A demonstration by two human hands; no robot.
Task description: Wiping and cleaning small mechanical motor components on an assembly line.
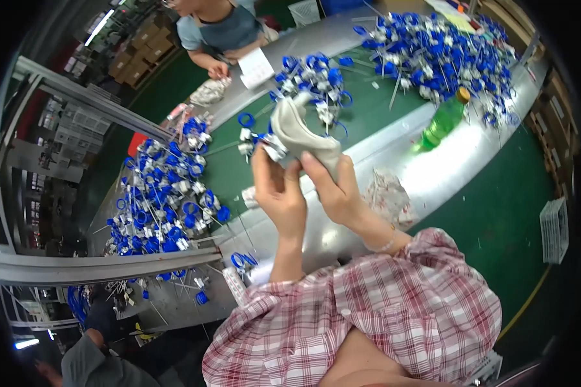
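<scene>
Above the work surface, my right hand (339, 193) grips a cream-coloured, curved moulded piece (294, 129) with a hollow, arched side and a short stub at its top. The thumb presses against its lower edge. Close beside it, my left hand (279, 197) is closed, with thumb and fingertips pinching a small white and blue part (274, 149) next to the cream piece. My fingers partly cover that small part, and I cannot tell whether the two pieces touch. Loose blue rings and white parts (313, 74) lie on the green surface just beyond my hands.
A large heap of blue and white parts with thin tubes (432, 55) lies far right, another (161, 200) at left. A green bottle (442, 122) rests on the metal edge, near a crumpled cloth (388, 197). Across the table, a person (223, 32) works. A metal frame (110, 266) stands left.
</scene>
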